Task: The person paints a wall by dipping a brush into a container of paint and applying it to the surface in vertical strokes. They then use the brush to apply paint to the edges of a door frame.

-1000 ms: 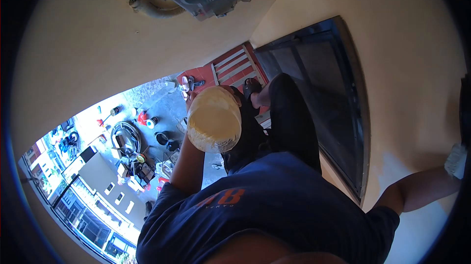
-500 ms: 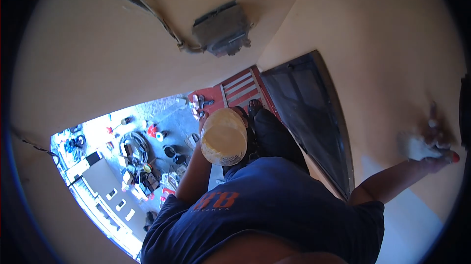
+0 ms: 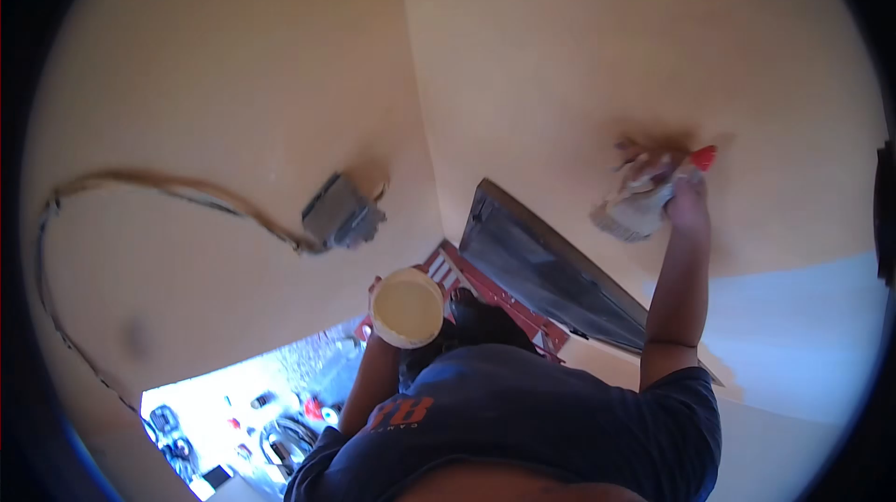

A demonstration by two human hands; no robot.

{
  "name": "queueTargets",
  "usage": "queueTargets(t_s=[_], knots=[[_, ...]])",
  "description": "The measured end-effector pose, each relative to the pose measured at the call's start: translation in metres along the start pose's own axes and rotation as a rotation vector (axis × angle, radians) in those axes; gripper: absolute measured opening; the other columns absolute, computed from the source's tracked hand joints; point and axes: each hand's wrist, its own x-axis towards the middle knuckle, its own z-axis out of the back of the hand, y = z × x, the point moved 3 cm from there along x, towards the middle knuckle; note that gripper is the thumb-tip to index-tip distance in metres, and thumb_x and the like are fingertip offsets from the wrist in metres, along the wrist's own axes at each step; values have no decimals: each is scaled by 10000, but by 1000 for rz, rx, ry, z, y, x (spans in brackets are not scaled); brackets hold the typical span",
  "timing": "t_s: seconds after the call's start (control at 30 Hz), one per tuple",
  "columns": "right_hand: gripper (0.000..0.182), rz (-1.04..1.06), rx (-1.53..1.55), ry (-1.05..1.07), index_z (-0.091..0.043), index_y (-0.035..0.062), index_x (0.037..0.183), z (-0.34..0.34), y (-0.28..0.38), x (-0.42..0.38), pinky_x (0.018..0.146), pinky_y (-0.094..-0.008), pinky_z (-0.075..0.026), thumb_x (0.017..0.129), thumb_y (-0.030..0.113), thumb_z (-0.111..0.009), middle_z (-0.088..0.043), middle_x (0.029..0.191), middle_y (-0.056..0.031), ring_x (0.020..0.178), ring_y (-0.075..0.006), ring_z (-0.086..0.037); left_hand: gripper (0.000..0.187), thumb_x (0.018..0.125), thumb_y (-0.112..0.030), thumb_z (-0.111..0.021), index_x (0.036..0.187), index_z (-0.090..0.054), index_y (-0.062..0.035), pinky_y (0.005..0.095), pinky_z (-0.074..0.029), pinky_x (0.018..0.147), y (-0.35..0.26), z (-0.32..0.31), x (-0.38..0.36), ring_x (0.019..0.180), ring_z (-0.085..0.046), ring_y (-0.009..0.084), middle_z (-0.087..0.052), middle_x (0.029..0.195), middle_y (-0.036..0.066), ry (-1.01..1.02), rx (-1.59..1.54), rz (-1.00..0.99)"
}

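My left hand (image 3: 375, 285) is closed on a round tub (image 3: 407, 308) of cream paint, held in front of my body. The tub hides most of that hand. On the right, my right hand (image 3: 679, 183) is raised against the wall and closed around a paintbrush (image 3: 637, 215). The brush's red handle end (image 3: 705, 158) sticks out past the hand, and its pale, broad head is blurred near the wall. Cream paint covers the wall (image 3: 560, 82) here, while a lower patch (image 3: 803, 325) is white.
A grey electrical box (image 3: 343, 213) with a loose cable (image 3: 159, 181) is fixed to the left wall. A dark framed panel (image 3: 551, 269) juts out below my right arm. Red slatted boards (image 3: 448, 269) lie beneath me. Coiled hose (image 3: 287, 441) and scattered items lie on the floor far below.
My right hand has moved with the brush from the far right inward and up across the wall. The view has tilted upward, and the tub remains in my left hand.
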Motion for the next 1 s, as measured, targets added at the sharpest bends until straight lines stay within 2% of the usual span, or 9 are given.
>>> queueTargets(t_s=[0.07, 0.23, 0.37, 0.47, 0.53, 0.63, 0.8, 0.9, 1.0], knots=[[271, -37, -2, -121, -581, 52, 963, -4, 10, 7, 850, -421, -463, 889, 312, -564, -632, 946, -112, 927, -279, -594, 769, 809, -629, -400, 1216, -464, 20, 494, -483, 843, 5, -13, 15, 975, -586, 373, -574, 1093, 217, 25, 72, 34], [246, 72, -166, 358, -574, 25, 911, -41, 48, 16, 852, -395, -446, 912, 268, -538, -644, 908, -93, 923, -224, -592, 763, 805, -633, -411, 1202, -463, 16, 466, -525, 760, 24, -30, 35, 953, -597, 363, -580, 1077, 218, 10, 103, 134], [271, 321, -183, 375, -588, 35, 890, -45, 78, 18, 845, -401, -450, 911, 299, -532, -649, 918, -109, 917, -223, -599, 742, 806, -620, -437, 1196, -455, 11, 484, -517, 772, 33, -47, 56, 943, -600, 361, -581, 1058, 227, 115, 178, 117], [280, 404, -244, 471, -596, 46, 861, -37, 96, 12, 861, -418, -439, 901, 317, -535, -654, 898, -119, 892, -252, -610, 628, 819, -511, -521, 1213, -417, -33, 382, -527, 509, 48, -67, 58, 701, -610, 360, -508, 1076, 280, 128, 59, 127], [247, 230, 26, 484, -591, 53, 846, -32, 102, 13, 894, -432, -420, 876, 296, -561, -659, 900, -124, 895, -274, -619, 657, 808, -524, -533, 1219, -409, -26, 384, -523, 500, 49, -66, 64, 691, -611, 365, -509, 1077, 282, 112, 94, 111], [229, 309, -192, 557, -593, 58, 851, -34, 106, 23, 910, -444, -408, 866, 285, -566, -661, 909, -125, 910, -286, -623, 682, 799, -533, -545, 1222, -404, -17, 387, -523, 497, 50, -64, 72, 701, -615, 376, -506, 1086, 288, 135, 126, 91], [246, 282, -161, 504, -585, 63, 853, -30, 92, 17, 903, -441, -411, 872, 307, -553, -662, 920, -122, 924, -289, -622, 687, 792, -520, -569, 1223, -404, -11, 394, -532, 525, 59, -69, 79, 732, -621, 382, -498, 1106, 300, 263, 38, 167], [262, 297, -184, 505, -558, 65, 844, -30, 100, 16, 877, -425, -424, 882, 324, -551, -661, 909, -121, 921, -282, -622, 690, 789, -510, -579, 1235, -402, -13, 383, -522, 519, 60, -55, 76, 780, -614, 389, -496, 1112, 297, 28, 68, 92], [268, 310, -154, 474, -532, 63, 841, -20, 92, 9, 837, -407, -445, 902, 324, -536, -655, 889, -121, 920, -272, -621, 679, 802, -509, -563, 1253, -399, -29, 352, -504, 505, 62, -45, 66, 804, -603, 373, -495, 1117, 293, 109, 53, 110]])
